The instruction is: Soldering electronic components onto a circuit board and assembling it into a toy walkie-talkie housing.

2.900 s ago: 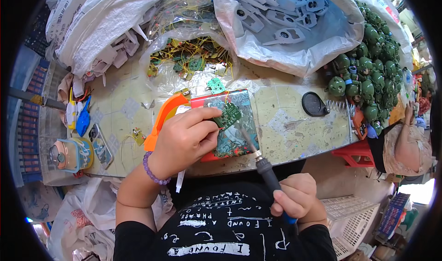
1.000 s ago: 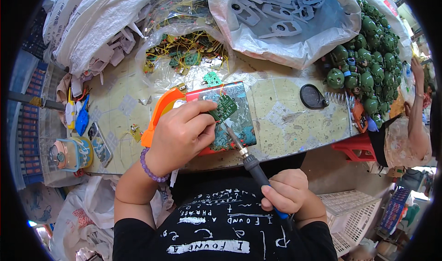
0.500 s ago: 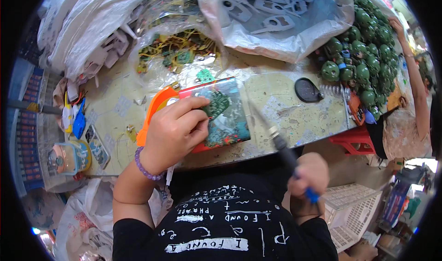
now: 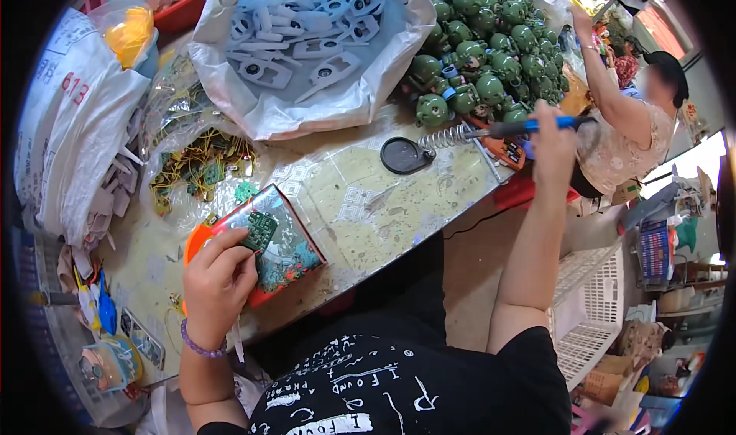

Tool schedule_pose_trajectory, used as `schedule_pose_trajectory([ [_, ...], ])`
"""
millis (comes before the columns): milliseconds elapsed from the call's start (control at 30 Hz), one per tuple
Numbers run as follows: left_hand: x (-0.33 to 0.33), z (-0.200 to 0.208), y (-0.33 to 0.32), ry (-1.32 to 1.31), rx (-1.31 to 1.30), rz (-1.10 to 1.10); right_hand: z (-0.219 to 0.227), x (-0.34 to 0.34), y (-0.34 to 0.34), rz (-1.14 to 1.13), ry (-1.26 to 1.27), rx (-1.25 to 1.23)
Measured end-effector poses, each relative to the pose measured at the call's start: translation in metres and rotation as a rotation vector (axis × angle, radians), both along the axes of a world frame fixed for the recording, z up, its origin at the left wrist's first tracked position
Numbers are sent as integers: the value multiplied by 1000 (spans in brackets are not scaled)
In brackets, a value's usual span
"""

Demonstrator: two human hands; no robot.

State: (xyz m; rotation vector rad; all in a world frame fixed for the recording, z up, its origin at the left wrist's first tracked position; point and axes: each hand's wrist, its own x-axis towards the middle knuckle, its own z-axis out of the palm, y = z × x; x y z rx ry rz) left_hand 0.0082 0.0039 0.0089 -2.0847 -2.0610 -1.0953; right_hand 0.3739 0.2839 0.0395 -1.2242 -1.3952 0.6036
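Observation:
My left hand [image 4: 221, 278] pinches a small green circuit board [image 4: 262, 228] over a red-edged box with a colourful printed top [image 4: 303, 260]. Under and beside that hand is a curved orange piece [image 4: 197, 242], partly hidden. My right arm is stretched out to the far right, its hand [image 4: 553, 147] closed round the dark and blue handle of a soldering iron [image 4: 507, 128]. The iron's front end is at a metal coil spring [image 4: 446, 137], part of a stand with a round black base [image 4: 404, 156]. Its tip cannot be made out within the coil.
A clear bag of wired circuit boards [image 4: 203, 167] lies behind the box. Beyond stand a white sack of pale plastic parts [image 4: 268, 124] and a heap of green round parts [image 4: 491, 90]. Another person [image 4: 625, 144] sits at right; a white plastic crate [image 4: 590, 305] stands below.
My right hand has carried the soldering iron from beside my body out to the coil spring stand. The view has turned right. My left hand still pinches the board over the box.

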Motion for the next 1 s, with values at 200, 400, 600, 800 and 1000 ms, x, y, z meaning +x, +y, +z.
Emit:
schedule_pose_trajectory([
  [200,-1,0,-3,-44,-58,19,-56,-45,5,256,123,-250],
  [400,-6,-5,-4,-16,19,1,-92,-100,-68,62,345,116],
  [600,-6,-1,-5,-50,-8,8,-65,-224,-9,569,-723,339],
  [800,-11,-1,-10,-12,-30,-9,-92,-311,68,723,-1378,222],
  [1000,-20,2,-16,-10,11,-16,-84,-288,68,801,-1201,518],
])
